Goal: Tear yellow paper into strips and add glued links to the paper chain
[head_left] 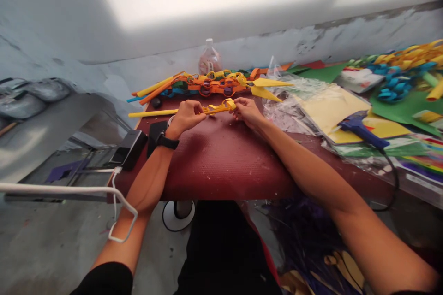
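Note:
My left hand [187, 116] is closed around a yellow paper strip chain [216, 109] that lies across the far part of the dark red table [214, 166]. A black watch sits on that wrist. My right hand [246, 109] pinches the chain's right end, where a yellow loop curls up. A long yellow strip [152, 113] sticks out to the left of my left hand. Just behind the hands lies a pile of linked paper chains [214, 83] in orange, yellow, blue and green.
A blue glue gun [360, 130] with a black cord rests on yellow paper sheets at the right. Coloured paper and curled strips [404, 71] cover the far right. A plastic bottle [209, 59] stands behind the pile. Black devices [129, 148] and a white cable [69, 190] lie at the left edge.

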